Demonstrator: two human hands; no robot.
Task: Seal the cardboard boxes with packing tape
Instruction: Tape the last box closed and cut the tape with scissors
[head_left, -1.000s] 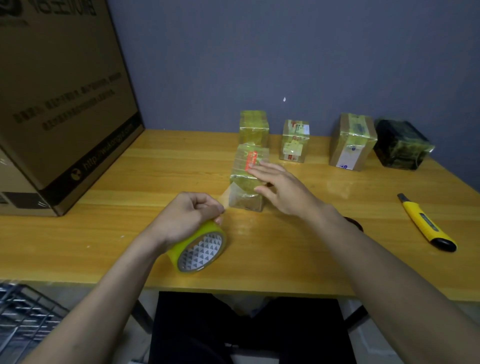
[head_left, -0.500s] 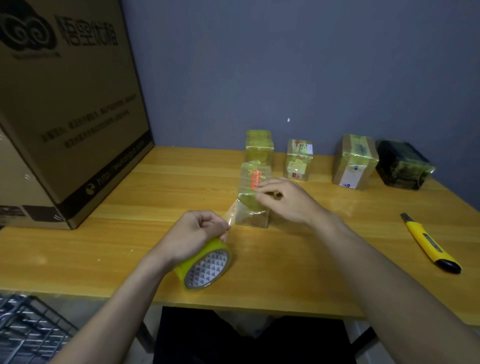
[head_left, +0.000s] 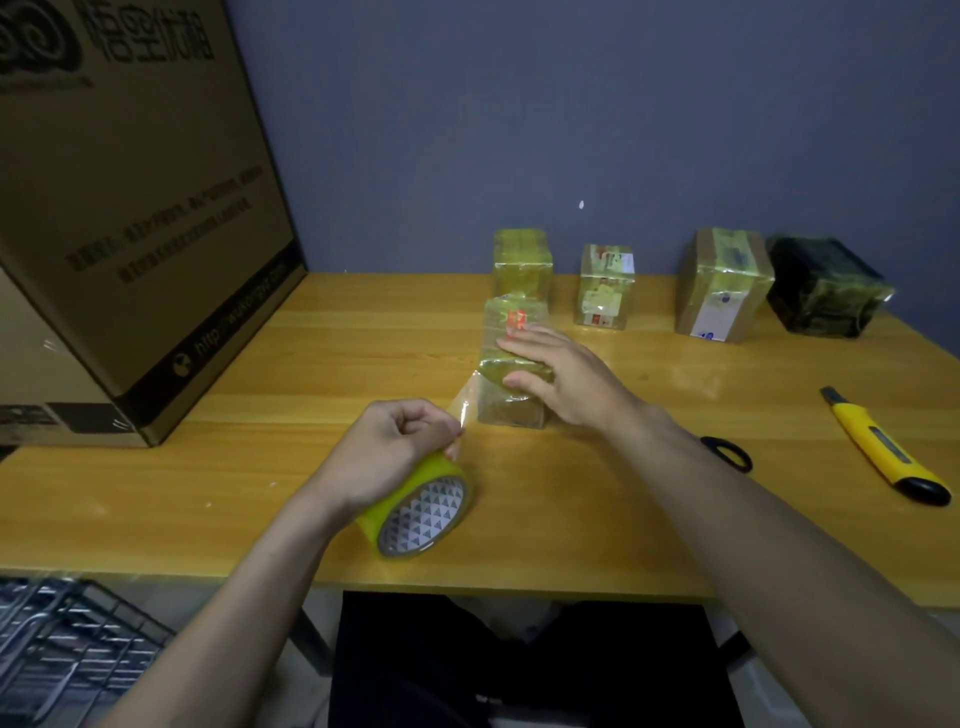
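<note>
A small cardboard box (head_left: 506, 410) wrapped in shiny clear tape, with a red mark on top, stands mid-table. My right hand (head_left: 558, 371) lies flat on its top with straight fingers, pressing the tape down. My left hand (head_left: 387, 452) grips a yellow tape roll (head_left: 421, 512) near the table's front edge. A clear strip of tape (head_left: 465, 402) stretches from the roll up to the box's near-left side.
Three taped boxes (head_left: 522, 260) (head_left: 605, 286) (head_left: 722, 283) and a dark wrapped one (head_left: 823, 293) line the wall. A big carton (head_left: 130, 208) fills the left. A yellow utility knife (head_left: 883, 449) and black scissors (head_left: 727, 452) lie right. A wire basket (head_left: 67, 644) sits below left.
My right hand went from curled fingers at the box's top to lying flat and sliding along it. The view shifted slightly; the left hand still holds the roll.
</note>
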